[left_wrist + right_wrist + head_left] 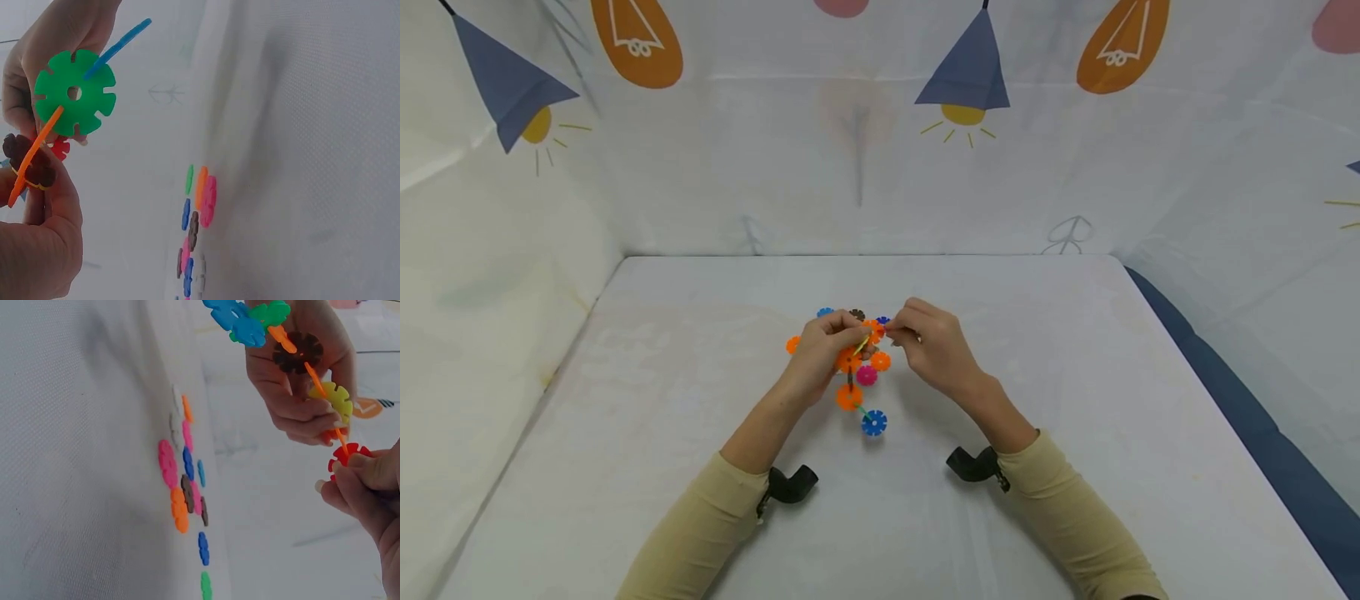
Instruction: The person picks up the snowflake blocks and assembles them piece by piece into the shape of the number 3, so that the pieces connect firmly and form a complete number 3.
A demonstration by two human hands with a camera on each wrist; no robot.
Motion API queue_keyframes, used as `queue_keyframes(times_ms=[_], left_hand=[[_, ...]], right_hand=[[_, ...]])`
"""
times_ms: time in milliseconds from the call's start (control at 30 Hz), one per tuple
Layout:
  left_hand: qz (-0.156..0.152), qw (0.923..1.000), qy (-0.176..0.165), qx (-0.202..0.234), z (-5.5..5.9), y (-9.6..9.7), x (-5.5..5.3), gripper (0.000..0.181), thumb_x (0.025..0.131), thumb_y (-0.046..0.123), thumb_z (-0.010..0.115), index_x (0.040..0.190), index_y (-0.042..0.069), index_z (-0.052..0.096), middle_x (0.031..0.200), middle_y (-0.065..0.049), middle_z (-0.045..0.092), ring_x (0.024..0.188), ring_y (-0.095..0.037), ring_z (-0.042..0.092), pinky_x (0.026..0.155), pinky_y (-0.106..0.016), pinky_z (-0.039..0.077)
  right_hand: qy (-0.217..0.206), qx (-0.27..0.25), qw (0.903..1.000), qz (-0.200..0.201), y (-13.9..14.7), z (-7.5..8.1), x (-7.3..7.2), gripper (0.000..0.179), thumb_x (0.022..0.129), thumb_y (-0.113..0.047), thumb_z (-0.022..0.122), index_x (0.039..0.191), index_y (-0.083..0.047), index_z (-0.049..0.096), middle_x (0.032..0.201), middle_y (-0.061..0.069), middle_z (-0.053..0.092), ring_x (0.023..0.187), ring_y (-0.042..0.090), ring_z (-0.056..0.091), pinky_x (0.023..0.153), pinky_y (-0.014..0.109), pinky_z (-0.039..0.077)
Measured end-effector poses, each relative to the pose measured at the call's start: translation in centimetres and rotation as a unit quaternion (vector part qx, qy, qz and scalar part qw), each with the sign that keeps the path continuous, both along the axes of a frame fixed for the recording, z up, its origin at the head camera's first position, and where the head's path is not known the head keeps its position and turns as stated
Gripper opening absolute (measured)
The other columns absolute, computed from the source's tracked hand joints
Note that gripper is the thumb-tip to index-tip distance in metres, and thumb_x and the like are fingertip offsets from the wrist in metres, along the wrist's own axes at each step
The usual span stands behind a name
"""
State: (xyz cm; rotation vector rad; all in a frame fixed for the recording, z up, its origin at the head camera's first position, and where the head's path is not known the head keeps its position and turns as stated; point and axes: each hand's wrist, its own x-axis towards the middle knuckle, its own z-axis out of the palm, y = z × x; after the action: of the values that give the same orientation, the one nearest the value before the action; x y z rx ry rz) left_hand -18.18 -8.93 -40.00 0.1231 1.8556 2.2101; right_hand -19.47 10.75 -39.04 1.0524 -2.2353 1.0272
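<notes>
A chain of slotted plastic discs runs between the two hands above the table. My left hand holds it around the yellow disc. Toward its free end come an orange disc, a brown disc, another orange disc, a green disc and a blue disc. My right hand pinches a red disc between thumb and fingertips, right at the edge of the orange disc at the chain's other end.
Loose discs lie flat on the white table beneath and beyond the hands, among them a magenta disc, an orange disc and a green disc. A white printed cloth hangs behind the table.
</notes>
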Motion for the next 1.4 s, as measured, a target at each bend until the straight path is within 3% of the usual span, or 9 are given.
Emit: queue_keyframes(times_ms=[200, 567, 900, 1033, 1200, 1300, 1400], left_hand=[[-0.019, 0.9997, -0.015, 0.007, -0.1, -0.2, -0.1, 0.011, 0.099, 0.016, 0.057, 0.098, 0.005, 0.057, 0.09, -0.005, 0.059, 0.073, -0.015, 0.063, 0.065, -0.02, 0.055], [-0.048, 0.9988, -0.014, 0.004, -0.1, -0.2, -0.1, 0.021, 0.102, 0.022, 0.055, 0.107, 0.002, 0.055, 0.098, -0.007, 0.058, 0.073, -0.013, 0.063, 0.073, -0.021, 0.057], [-0.019, 0.9997, -0.011, 0.009, 0.1, -0.4, -0.1, 0.023, 0.102, 0.021, 0.056, 0.109, -0.001, 0.055, 0.089, -0.007, 0.061, 0.07, -0.011, 0.063, 0.072, -0.019, 0.058], [-0.014, 0.9997, -0.014, 0.016, 0.2, -0.5, -0.1, 0.024, 0.103, 0.021, 0.054, 0.11, -0.002, 0.054, 0.09, -0.008, 0.061, 0.07, -0.011, 0.065, 0.073, -0.019, 0.058], [-0.013, 0.9997, -0.01, 0.017, 0.1, -0.5, -0.2, 0.022, 0.104, 0.02, 0.051, 0.11, -0.001, 0.051, 0.092, -0.008, 0.06, 0.071, -0.012, 0.066, 0.074, -0.021, 0.059], [-0.013, 0.9998, -0.01, 0.015, 0.1, -0.5, -0.2, 0.02, 0.104, 0.019, 0.05, 0.109, 0.0, 0.05, 0.09, -0.009, 0.06, 0.072, -0.014, 0.067, 0.074, -0.022, 0.06], [-0.013, 0.9997, -0.012, 0.014, 0.1, -0.5, -0.2, 0.019, 0.105, 0.02, 0.048, 0.108, 0.001, 0.049, 0.091, -0.01, 0.059, 0.072, -0.015, 0.066, 0.073, -0.021, 0.059]], right_hand=[[-0.025, -0.011, 0.9994, 0.021, 0.0, -0.2, -0.4, 0.009, 0.091, 0.006, 0.065, 0.088, -0.001, 0.071, 0.083, 0.007, 0.064, 0.072, 0.013, 0.064, 0.066, 0.02, 0.055], [-0.054, -0.029, 0.9974, 0.036, -0.1, -0.2, -0.5, 0.007, 0.09, 0.004, 0.068, 0.091, -0.002, 0.072, 0.086, 0.008, 0.069, 0.074, 0.013, 0.066, 0.068, 0.022, 0.058], [-0.105, 0.014, 0.9942, -0.016, 0.1, -0.8, -0.8, 0.01, 0.089, 0.001, 0.07, 0.098, -0.002, 0.073, 0.094, 0.01, 0.074, 0.081, 0.015, 0.068, 0.074, 0.028, 0.06], [-0.174, 0.047, 0.9829, -0.037, 0.1, -1.3, -1.1, 0.011, 0.09, 0.0, 0.068, 0.101, -0.001, 0.073, 0.098, 0.013, 0.074, 0.084, 0.018, 0.068, 0.077, 0.031, 0.061], [-0.259, 0.1, 0.9592, -0.054, 0.0, -2.1, -1.4, 0.016, 0.092, -0.004, 0.066, 0.107, -0.003, 0.072, 0.102, 0.011, 0.074, 0.09, 0.021, 0.067, 0.08, 0.034, 0.06], [-0.285, 0.128, 0.9484, -0.055, -0.1, -2.7, -1.7, 0.018, 0.092, -0.006, 0.066, 0.108, -0.003, 0.072, 0.103, 0.009, 0.073, 0.09, 0.021, 0.068, 0.079, 0.032, 0.06], [-0.29, 0.147, 0.9444, -0.049, -0.3, -3.3, -2.0, 0.018, 0.091, -0.005, 0.066, 0.108, -0.004, 0.072, 0.103, 0.009, 0.073, 0.088, 0.021, 0.068, 0.079, 0.032, 0.06]])
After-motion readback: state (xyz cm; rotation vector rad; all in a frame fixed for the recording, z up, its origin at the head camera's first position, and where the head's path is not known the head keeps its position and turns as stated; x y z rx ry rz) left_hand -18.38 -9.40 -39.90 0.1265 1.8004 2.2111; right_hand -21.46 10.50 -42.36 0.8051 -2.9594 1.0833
